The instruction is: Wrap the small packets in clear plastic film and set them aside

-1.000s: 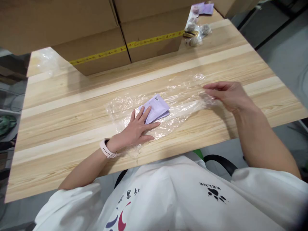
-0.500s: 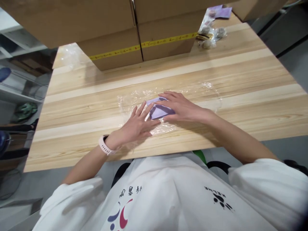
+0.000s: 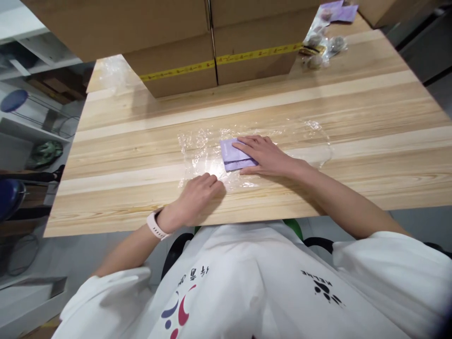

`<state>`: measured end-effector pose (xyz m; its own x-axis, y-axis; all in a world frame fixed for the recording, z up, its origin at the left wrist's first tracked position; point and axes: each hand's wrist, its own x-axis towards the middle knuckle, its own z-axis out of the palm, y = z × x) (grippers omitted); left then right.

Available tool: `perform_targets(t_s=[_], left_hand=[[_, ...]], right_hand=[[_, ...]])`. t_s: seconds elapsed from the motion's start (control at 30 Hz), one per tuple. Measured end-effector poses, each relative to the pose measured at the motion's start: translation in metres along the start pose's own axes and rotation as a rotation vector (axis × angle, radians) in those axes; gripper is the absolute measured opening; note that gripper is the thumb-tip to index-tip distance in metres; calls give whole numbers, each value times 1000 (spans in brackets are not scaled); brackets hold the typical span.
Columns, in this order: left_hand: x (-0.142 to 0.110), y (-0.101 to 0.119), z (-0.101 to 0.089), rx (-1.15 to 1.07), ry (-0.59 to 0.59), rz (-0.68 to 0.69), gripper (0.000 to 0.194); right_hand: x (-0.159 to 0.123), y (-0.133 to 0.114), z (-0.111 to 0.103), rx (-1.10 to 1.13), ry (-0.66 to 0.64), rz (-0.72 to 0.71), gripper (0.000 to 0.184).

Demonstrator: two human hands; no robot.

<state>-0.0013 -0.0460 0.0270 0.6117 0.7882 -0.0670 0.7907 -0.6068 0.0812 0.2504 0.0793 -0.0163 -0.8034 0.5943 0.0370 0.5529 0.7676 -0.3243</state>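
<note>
Two flat lilac packets (image 3: pixel 231 153), one overlapping the other, lie on a crinkled sheet of clear plastic film (image 3: pixel 203 153). Fingers stretched out, my right hand (image 3: pixel 266 156) rests flat over the right part of the packets and hides it. My left hand (image 3: pixel 202 195) is at the film's near edge, left of and below the packets. Its fingers are curled in and appear to pinch that edge, though the fingertips are mostly hidden beneath the hand.
A large cardboard box (image 3: pixel 176 61) with yellow tape stands at the back of the wooden table (image 3: pixel 148 141). Small clear-wrapped items (image 3: pixel 316 56) and more lilac packets (image 3: pixel 344 14) lie at back right. Crumpled clear plastic (image 3: pixel 116 73) is at back left. Blue stools (image 3: pixel 12 195) stand beyond the left edge.
My left hand has drawn back from the packets toward me and its fingers have curled. My right hand stays on the packets, which now show more of their left side.
</note>
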Motion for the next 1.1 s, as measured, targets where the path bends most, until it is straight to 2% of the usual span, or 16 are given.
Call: perform_targets(t_s=[0.1, 0.2, 0.27, 0.33, 0.37, 0.4, 0.43, 0.5, 0.53, 0.57, 0.63, 0.73, 0.83, 1.0, 1.1], left_hand=[[-15, -24, -14, 59, 160, -107, 26], [-35, -39, -22, 22, 445, -260, 22], [-49, -36, -20, -10, 720, -456, 12], [-60, -22, -10, -131, 1004, -747, 12], [-63, -12, -3, -283, 1057, -886, 14], [-66, -1, 4, -505, 1021, -996, 16], [-66, 9, 10, -773, 918, -1063, 17], [-59, 25, 20, -1295, 660, -1064, 23], [-52, 29, 23, -1499, 588, -1028, 28], [-43, 31, 24, -1653, 585, -994, 34], [-22, 26, 24, -1839, 672, -941, 45], [6, 12, 22, -1926, 714, -884, 60], [22, 5, 23, -1924, 626, -830, 62], [31, 11, 26, -1896, 552, -813, 59], [31, 11, 22, -1791, 513, -843, 46]], right_hand=[[0, 0, 4, -19, 10, 20, 75], [1, -2, 12, -26, 39, 58, 75], [0, -3, 18, -13, 69, 89, 76], [0, -3, 22, -2, 92, 105, 77], [0, -2, 24, -1, 99, 104, 78], [-1, -2, 25, -2, 102, 100, 78], [-1, -1, 26, -4, 104, 96, 78], [-1, 0, 28, -9, 106, 91, 78], [-1, 0, 28, -11, 108, 91, 78], [-1, 0, 28, -13, 109, 91, 78], [0, -1, 27, -15, 109, 96, 78], [2, -1, 21, -12, 88, 96, 77], [4, 0, 14, -6, 55, 57, 76], [7, 3, 18, -13, 104, 72, 75], [7, 5, 24, 7, 131, 72, 76]])
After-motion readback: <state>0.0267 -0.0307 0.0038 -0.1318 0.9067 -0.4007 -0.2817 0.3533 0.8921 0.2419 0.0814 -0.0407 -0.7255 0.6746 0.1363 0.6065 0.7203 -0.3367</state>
